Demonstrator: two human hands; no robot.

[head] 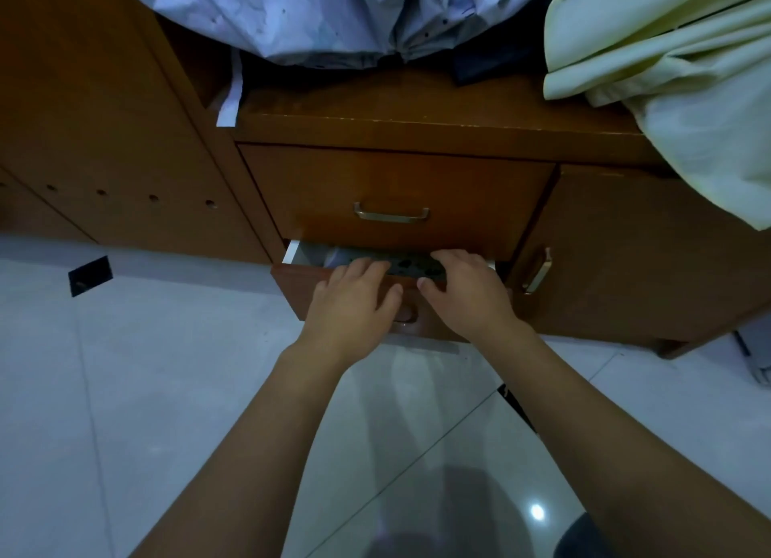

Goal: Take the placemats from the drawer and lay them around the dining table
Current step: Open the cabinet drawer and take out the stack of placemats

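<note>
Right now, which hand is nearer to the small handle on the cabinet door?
The right hand. It rests on the open drawer front, just left of the door handle; the left hand is farther left.

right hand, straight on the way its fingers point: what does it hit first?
Probably the dark patterned item in the open lower drawer; the right hand already reaches over the drawer front. Depth unclear.

Two drawers [396,198], two hands [354,303], perhaps.
</note>
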